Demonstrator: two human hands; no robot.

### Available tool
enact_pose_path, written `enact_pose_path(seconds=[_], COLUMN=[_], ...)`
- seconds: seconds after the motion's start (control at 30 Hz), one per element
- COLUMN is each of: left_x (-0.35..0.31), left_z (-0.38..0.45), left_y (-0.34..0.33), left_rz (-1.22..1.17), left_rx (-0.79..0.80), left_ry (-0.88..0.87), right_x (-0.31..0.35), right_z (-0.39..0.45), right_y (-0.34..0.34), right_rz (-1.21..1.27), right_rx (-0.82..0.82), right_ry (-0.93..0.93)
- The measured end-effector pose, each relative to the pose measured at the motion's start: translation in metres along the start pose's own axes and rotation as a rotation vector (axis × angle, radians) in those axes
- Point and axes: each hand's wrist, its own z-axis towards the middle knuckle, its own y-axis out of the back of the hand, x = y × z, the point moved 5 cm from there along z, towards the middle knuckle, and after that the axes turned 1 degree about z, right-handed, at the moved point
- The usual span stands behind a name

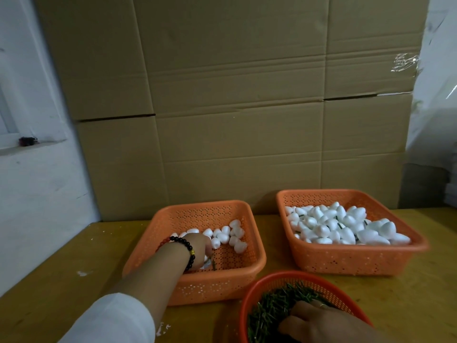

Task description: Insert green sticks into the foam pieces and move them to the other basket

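My left hand (pixel 197 251), with bead bracelets on the wrist, reaches into the left orange basket (pixel 249 271). Its fingers curl down around a white foam piece (pixel 206 263), and a short green stick (pixel 214 264) pokes out beside it. Several loose foam pieces (pixel 230 235) lie along that basket's back half. The right orange basket (pixel 346 258) is heaped with foam pieces (pixel 346 226), some showing green sticks. My right hand (pixel 319 320) lies in the round orange basket (pixel 254 290) on the pile of green sticks (pixel 269 310), fingertips buried among them.
All baskets stand on a yellow wooden table (pixel 74 276) with white foam crumbs on it. A wall of brown cardboard boxes (pixel 235 120) rises right behind the baskets. A white wall (pixel 32 181) is at the left and clear plastic sheeting (pixel 435 95) hangs at the right.
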Motion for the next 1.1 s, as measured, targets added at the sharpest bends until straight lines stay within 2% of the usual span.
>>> enact_pose_path(seconds=[0.13, 0.3, 0.43, 0.6, 0.8, 1.0, 1.1], left_x=[0.002, 0.003, -0.002, -0.018, -0.053, -0.092, -0.106], left_z=[-0.004, -0.012, -0.021, -0.054, -0.110, -0.138, -0.147], left_y=[0.007, 0.022, 0.035, 0.056, 0.046, 0.040, 0.038], left_rz=[-0.202, -0.316, -0.596, -0.923, -0.935, -0.960, -0.942], left_rx=[-0.037, -0.143, -0.178, -0.303, -0.415, -0.340, -0.292], left_ry=[-0.057, -0.043, -0.072, -0.214, -0.418, -0.571, -0.634], right_x=[0.001, 0.002, 0.002, 0.001, 0.002, 0.000, -0.001], right_z=[-0.001, -0.001, -0.002, -0.001, -0.003, -0.002, -0.002], right_y=[0.001, 0.003, 0.002, 0.002, 0.004, 0.005, -0.003], right_rz=[0.005, 0.020, 0.033, 0.032, 0.045, 0.040, 0.059], right_rx=[-0.017, -0.048, -0.051, -0.043, -0.042, -0.065, -0.014], right_ry=[0.004, 0.002, 0.005, -0.006, -0.011, -0.009, -0.011])
